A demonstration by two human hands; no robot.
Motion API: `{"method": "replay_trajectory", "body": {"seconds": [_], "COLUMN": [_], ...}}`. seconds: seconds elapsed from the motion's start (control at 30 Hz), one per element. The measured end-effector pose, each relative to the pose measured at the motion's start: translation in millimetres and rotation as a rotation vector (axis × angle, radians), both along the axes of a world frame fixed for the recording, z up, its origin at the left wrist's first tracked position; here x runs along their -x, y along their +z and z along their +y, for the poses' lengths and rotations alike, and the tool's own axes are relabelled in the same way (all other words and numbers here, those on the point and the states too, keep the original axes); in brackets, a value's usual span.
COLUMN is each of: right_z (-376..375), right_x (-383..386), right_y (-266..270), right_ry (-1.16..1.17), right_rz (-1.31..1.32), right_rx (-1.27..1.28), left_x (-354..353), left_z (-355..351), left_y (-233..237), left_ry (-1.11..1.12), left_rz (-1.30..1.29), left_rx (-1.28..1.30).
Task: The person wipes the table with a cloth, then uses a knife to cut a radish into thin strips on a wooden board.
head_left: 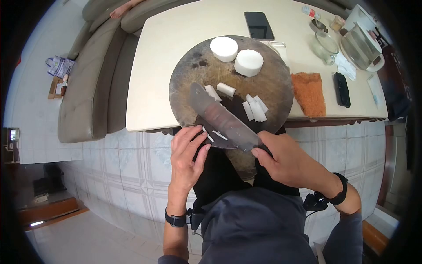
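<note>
1. Broad grey steel cleaver (pixel 220 119): wide, flat, dull blade with a darker brownish smear along its middle. Thin white slivers (pixel 219 135) cling to its face near the lower edge.
2. Long axis runs diagonally, with the blunt far end toward 10 o'clock and the handle end toward 4 o'clock. The flat side faces up.
3. It sits over the 6 o'clock part of the round dark wooden cutting board (pixel 272 83), which overhangs the edge of the cream table (pixel 176 35).
4. Right hand (pixel 285 160): closed around the cleaver's handle end. The handle itself is hidden in the grip.
5. Left hand (pixel 187 154): loosely open and holding nothing, with fingertips at the blade's lower edge beside the slivers.
6. On the board: two round white chunks (pixel 224 48) at 12 o'clock and cut white sticks (pixel 255 109) at 4 o'clock.
7. Orange cloth (pixel 309 93) lies at the board's 3 o'clock.
</note>
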State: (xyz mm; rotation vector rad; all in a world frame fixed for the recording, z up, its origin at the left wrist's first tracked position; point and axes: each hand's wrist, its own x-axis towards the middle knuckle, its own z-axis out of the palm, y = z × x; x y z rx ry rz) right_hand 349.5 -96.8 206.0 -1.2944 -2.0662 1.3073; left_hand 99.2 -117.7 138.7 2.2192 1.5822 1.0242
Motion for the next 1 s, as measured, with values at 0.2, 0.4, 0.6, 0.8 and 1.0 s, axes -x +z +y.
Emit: {"method": "replay_trajectory", "body": {"seconds": [0.2,0.4,0.6,0.8,1.0], "right_z": [-5,-3,-10,-17,-24], "right_x": [3,6,8,12,14], "right_y": [-7,-4,13,19,14], "right_ry": [0.019,0.007,0.065,0.105,0.122], "right_rz": [-0.046,-0.117,-0.133,-0.190,-0.243], "right_rx": [-0.065,-0.167,-0.173,-0.140,-0.233], "left_x": [-14,-27,-24,-23,-25], "left_z": [2,-2,-8,-8,-8], "left_y": [-7,-16,-20,-19,-18], "left_ry": [0.073,0.139,0.052,0.040,0.050], "left_rz": [-0.004,0.016,0.017,0.063,0.067], "left_rx": [-0.085,-0.199,-0.231,-0.231,-0.234]}}
